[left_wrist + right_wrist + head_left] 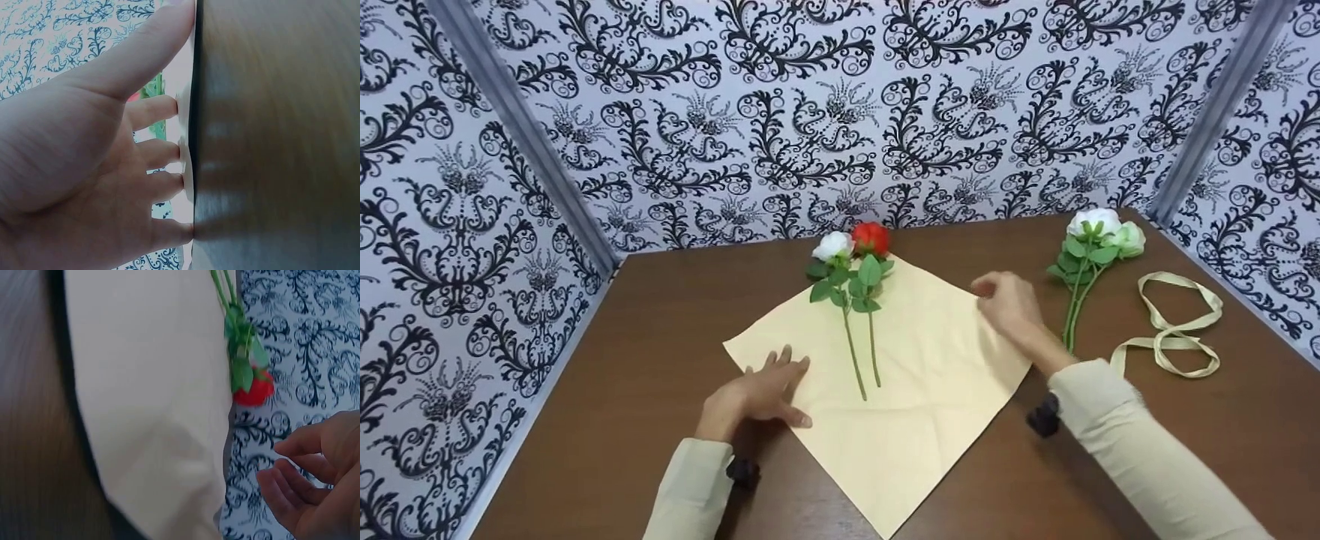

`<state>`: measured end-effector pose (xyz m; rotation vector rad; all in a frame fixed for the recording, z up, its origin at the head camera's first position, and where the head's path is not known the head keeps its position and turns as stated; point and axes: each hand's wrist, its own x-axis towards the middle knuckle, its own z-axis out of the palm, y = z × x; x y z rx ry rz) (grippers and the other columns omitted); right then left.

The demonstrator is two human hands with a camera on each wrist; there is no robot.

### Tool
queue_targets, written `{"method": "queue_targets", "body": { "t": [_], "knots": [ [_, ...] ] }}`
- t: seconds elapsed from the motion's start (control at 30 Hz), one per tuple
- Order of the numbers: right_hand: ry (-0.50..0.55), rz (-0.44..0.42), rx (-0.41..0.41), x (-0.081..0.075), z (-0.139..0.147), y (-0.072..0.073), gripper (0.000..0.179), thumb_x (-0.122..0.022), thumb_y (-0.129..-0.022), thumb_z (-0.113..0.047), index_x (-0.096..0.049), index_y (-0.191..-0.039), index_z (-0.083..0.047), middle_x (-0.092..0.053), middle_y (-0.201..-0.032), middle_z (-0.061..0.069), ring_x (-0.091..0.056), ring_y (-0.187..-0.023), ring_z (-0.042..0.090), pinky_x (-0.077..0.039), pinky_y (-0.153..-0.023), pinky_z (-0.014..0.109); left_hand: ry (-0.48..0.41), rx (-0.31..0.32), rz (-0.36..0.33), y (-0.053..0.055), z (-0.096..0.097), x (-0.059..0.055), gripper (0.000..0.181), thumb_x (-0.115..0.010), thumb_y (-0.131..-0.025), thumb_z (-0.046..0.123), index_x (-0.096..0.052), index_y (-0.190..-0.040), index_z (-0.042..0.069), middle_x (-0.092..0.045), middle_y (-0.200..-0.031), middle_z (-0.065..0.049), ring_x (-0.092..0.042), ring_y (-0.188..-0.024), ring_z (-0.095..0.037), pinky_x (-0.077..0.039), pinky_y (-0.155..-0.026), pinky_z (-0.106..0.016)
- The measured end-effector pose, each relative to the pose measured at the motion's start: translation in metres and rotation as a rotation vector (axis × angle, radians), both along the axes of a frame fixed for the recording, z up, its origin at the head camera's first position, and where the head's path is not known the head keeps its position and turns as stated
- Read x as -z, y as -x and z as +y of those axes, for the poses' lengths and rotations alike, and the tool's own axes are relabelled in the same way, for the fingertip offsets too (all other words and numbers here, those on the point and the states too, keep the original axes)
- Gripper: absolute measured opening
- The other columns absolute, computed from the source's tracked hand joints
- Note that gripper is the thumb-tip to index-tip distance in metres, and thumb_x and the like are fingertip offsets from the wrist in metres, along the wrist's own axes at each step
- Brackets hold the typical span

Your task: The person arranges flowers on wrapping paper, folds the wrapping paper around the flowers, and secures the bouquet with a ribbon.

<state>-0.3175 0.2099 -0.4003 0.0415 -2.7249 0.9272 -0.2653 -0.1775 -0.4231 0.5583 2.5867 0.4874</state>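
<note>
A pale yellow square sheet lies cornerwise on the table, paper or cloth, I cannot tell. Across its upper part lie a white rose and a red rose, both with green leaves and stems pointing toward me. My left hand is spread, its fingertips resting on the sheet's left edge; the left wrist view shows these fingers straight. Near the sheet's right corner edge is my right hand. In the right wrist view its fingers are loosely bent, apart from the thumb, holding nothing.
On the brown table, a white rose and a pale green rose lie together at the back right. Beside them is a looped cream ribbon. Patterned walls close off the back and both sides.
</note>
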Motion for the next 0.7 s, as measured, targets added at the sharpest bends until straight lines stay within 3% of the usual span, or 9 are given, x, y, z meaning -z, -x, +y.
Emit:
{"method": "queue_targets", "body": {
  "t": [0.13,0.4,0.6,0.7],
  "knots": [
    [-0.026,-0.005,0.045,0.003,0.025,-0.002,0.033,-0.059,-0.084,0.0,-0.071,-0.115,0.003,-0.071,-0.112,0.026,-0.064,-0.107,0.043,-0.049,-0.095,0.054,0.001,-0.001,-0.005,-0.001,0.0,-0.001,0.099,-0.078,-0.086,0.04,-0.021,-0.16,0.007,-0.003,-0.167,-0.025,-0.002,-0.156,-0.043,-0.01,-0.119,-0.071],
    [-0.057,-0.046,0.1,0.012,0.071,-0.008,0.037,-0.052,-0.09,-0.004,-0.067,-0.122,0.005,-0.066,-0.121,0.03,-0.063,-0.104,0.05,-0.052,-0.081,0.057,-0.003,-0.004,-0.012,-0.001,0.002,-0.006,0.098,-0.077,-0.086,0.039,-0.022,-0.16,0.007,-0.003,-0.168,-0.024,-0.002,-0.156,-0.043,-0.008,-0.119,-0.071],
    [-0.063,-0.073,0.145,0.016,0.091,-0.011,0.042,-0.049,-0.087,-0.005,-0.066,-0.125,0.003,-0.062,-0.127,0.032,-0.062,-0.095,0.048,-0.047,-0.066,0.045,0.008,0.001,-0.014,-0.001,0.002,-0.004,0.098,-0.077,-0.087,0.039,-0.021,-0.16,0.008,-0.003,-0.168,-0.024,-0.001,-0.156,-0.043,-0.008,-0.119,-0.071],
    [-0.065,-0.094,0.178,0.019,0.097,-0.013,0.041,-0.053,-0.088,-0.007,-0.064,-0.126,0.004,-0.06,-0.128,0.034,-0.06,-0.099,0.051,-0.049,-0.069,0.05,0.001,0.001,-0.019,0.0,0.002,-0.003,0.098,-0.077,-0.086,0.039,-0.021,-0.16,0.009,-0.002,-0.168,-0.024,-0.001,-0.156,-0.043,-0.008,-0.119,-0.071]
  ]
}}
